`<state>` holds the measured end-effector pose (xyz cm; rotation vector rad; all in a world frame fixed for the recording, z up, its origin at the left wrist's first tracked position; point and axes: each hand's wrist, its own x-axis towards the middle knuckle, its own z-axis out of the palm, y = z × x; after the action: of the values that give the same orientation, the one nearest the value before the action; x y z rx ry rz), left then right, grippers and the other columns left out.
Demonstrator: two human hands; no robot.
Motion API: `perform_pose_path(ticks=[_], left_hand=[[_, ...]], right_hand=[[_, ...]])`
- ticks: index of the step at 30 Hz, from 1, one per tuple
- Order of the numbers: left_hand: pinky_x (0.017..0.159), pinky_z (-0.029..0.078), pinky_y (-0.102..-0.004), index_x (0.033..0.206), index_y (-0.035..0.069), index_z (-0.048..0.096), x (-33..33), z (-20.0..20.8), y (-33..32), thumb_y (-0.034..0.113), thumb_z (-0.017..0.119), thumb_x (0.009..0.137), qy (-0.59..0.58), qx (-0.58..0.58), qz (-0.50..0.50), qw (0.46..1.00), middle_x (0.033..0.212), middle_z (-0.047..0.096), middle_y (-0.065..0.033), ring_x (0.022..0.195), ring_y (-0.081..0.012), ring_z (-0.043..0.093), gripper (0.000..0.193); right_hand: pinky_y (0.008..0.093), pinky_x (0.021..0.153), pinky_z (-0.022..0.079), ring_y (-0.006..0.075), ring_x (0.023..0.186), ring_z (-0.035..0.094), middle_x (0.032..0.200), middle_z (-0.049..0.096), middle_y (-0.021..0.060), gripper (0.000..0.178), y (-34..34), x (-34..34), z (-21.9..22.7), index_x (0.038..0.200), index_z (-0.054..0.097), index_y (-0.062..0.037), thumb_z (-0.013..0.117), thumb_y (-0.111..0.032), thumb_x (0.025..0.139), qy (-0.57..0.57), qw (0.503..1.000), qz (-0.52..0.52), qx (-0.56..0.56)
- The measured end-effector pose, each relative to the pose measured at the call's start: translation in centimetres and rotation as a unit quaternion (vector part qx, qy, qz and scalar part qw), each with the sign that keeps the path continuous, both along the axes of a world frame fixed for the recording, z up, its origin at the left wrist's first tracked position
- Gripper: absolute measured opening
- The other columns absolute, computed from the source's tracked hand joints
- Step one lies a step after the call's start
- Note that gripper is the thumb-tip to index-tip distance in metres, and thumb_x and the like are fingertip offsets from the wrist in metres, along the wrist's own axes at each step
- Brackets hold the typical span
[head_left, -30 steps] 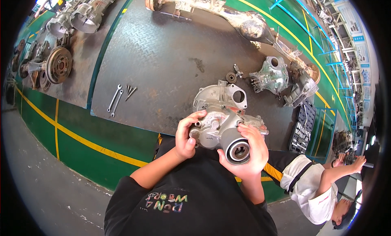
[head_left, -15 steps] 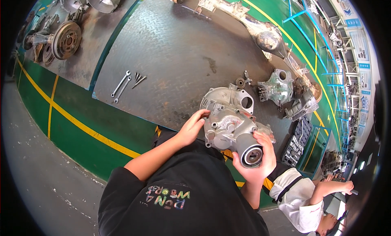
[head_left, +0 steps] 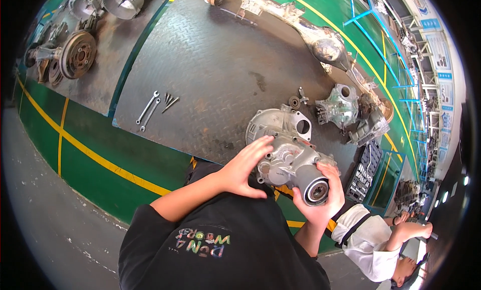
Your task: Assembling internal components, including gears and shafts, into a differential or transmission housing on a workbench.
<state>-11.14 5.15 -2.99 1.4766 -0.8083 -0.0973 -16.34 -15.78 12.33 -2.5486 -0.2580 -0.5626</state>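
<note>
A grey metal gearbox housing (head_left: 283,167) stands at the near edge of the steel-topped table, with its wide bell-shaped end (head_left: 260,125) away from me. Its round tail with a ring-shaped opening (head_left: 317,191) points toward me. My right hand (head_left: 328,197) is wrapped round this tail, thumb on the near side and fingers over the top. My left hand (head_left: 245,169) rests its stretched fingertips on the left upper side of the housing. The left thumb is spread wide, apart from the metal.
Two wrenches (head_left: 147,108) and several bolts (head_left: 171,103) lie left on the table (head_left: 200,64). A small gear (head_left: 294,102), another housing (head_left: 338,107) and a long rusty axle (head_left: 323,42) lie farther right. A black tool case (head_left: 365,172) and another person (head_left: 366,245) are at right.
My left hand has slid up and right on the housing, and its thumb has spread away. The housing's tail has shifted slightly right, with my right hand still round it.
</note>
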Motion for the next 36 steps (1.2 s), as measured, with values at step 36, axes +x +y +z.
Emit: perform_pose_path(ticks=[36], left_hand=[[0.110,0.038,-0.0548,0.136,0.003,0.047,-1.4,6.4,-1.3,0.026,0.093,0.065,-0.090,-0.123,0.048,0.987,0.147,0.045,-0.0267,0.137,-0.0463,0.044,0.087]], right_hand=[[0.0468,0.099,0.048,0.0335,0.108,0.064,0.112,0.066,0.0241,0.075,-1.0,-2.9,6.7,0.121,0.056,0.0084,0.087,-0.026,0.063,0.028,0.994,0.020,0.107]])
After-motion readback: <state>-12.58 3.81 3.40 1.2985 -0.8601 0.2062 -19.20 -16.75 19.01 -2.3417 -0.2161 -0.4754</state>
